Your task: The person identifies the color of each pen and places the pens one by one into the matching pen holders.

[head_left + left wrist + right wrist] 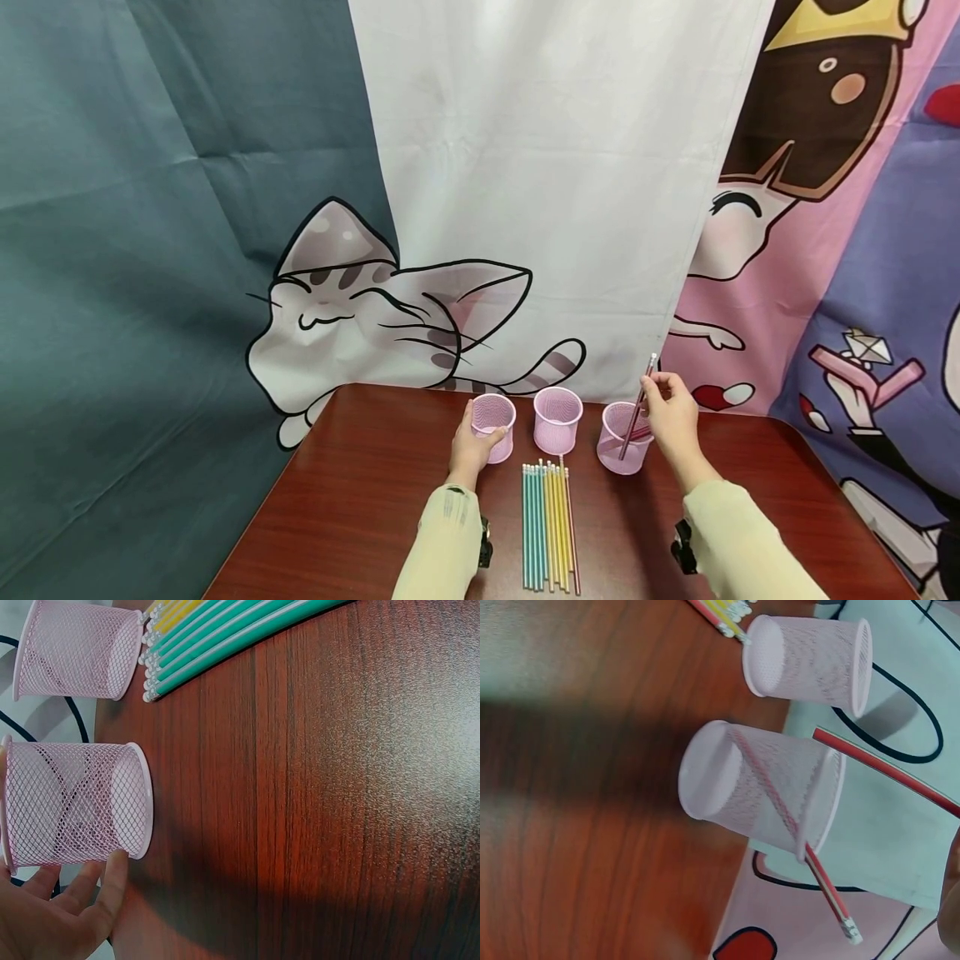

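Right grip (672, 418): red pencil (889, 772) | glossy red-brown table (360, 500) | cartoon-printed cloth (555, 192) behind

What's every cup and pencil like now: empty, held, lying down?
Left mesh cup: upright, empty, held in left grip
Middle mesh cup: upright, empty
Right mesh cup: upright, not empty
Red pencil inside: leaning
Held red pencil: slanted, in right grip
Teal pencils: lying
Yellow pencils: lying
Tabletop red pencil: lying

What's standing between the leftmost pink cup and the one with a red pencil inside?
Another pink mesh cup stands between the left cup and the right cup; the head view shows it.
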`<state>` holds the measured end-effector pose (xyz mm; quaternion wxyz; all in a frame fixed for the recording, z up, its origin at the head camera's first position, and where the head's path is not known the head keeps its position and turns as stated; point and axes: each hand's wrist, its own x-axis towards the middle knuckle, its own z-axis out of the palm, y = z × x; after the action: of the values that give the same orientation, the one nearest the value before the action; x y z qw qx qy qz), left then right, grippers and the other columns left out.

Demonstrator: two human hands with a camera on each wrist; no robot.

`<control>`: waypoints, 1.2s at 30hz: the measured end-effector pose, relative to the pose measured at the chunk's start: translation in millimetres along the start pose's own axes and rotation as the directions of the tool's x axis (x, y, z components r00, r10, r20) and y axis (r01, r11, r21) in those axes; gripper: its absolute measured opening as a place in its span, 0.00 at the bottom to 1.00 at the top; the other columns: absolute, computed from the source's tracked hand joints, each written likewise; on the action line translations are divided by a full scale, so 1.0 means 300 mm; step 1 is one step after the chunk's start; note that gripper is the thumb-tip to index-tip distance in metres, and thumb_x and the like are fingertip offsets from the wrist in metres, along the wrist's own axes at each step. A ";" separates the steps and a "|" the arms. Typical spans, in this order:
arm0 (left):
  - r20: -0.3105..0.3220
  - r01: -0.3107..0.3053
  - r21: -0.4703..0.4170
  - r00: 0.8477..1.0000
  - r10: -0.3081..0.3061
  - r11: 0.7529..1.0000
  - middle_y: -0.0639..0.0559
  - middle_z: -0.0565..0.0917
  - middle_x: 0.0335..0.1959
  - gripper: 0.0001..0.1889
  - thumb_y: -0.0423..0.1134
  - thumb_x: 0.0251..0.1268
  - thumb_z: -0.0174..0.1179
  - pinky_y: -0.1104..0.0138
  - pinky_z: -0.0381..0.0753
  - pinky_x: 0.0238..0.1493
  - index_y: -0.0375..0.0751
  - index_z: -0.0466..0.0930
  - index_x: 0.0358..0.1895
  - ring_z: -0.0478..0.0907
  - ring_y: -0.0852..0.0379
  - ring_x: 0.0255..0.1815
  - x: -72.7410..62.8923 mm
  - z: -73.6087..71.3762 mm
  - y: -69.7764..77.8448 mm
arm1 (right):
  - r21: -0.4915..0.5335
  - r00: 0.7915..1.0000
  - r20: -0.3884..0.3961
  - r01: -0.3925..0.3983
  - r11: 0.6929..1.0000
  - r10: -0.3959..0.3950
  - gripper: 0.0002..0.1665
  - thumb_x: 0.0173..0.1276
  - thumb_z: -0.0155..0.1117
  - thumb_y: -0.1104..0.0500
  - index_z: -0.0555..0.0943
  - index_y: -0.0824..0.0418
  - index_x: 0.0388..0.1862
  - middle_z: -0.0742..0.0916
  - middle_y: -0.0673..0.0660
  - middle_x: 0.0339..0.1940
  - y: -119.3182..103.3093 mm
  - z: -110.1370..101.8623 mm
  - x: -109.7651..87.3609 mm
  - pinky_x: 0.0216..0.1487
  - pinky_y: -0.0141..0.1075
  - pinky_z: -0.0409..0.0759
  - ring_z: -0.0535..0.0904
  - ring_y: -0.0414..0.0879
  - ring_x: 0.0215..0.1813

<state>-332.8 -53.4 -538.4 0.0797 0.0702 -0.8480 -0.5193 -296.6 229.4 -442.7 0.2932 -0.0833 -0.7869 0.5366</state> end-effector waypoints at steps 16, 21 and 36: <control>0.001 0.012 -0.004 1.000 -0.012 1.000 0.33 0.69 0.61 0.46 0.43 0.46 0.72 0.46 0.67 0.56 0.46 0.57 0.71 0.68 0.35 0.57 -0.001 -0.001 -0.001 | -0.077 0.997 -0.081 -0.020 0.997 0.014 0.12 0.67 0.55 0.59 0.70 0.68 0.41 0.78 0.58 0.28 0.012 -0.024 0.019 0.22 0.21 0.72 0.74 0.31 0.21; 0.001 0.011 -0.005 1.000 -0.011 1.000 0.33 0.69 0.60 0.46 0.44 0.46 0.71 0.46 0.67 0.56 0.46 0.57 0.71 0.69 0.36 0.57 0.000 -0.001 0.002 | -0.130 0.996 -0.088 -0.037 0.991 0.026 0.09 0.64 0.55 0.63 0.70 0.68 0.40 0.79 0.60 0.31 0.031 -0.022 0.007 0.25 0.18 0.69 0.70 0.26 0.24; -0.002 0.007 -0.009 1.000 -0.007 1.000 0.33 0.69 0.61 0.46 0.44 0.46 0.72 0.46 0.67 0.56 0.46 0.57 0.71 0.68 0.36 0.58 0.002 0.002 -0.005 | -0.321 0.990 -0.060 -0.140 0.937 0.128 0.17 0.67 0.53 0.55 0.71 0.65 0.48 0.84 0.65 0.39 0.096 -0.046 -0.050 0.39 0.46 0.70 0.79 0.59 0.42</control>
<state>-333.4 -53.7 -540.1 0.0792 0.0736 -0.8451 -0.5235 -282.1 245.7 -470.5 0.2531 -0.1941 -0.8511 0.4170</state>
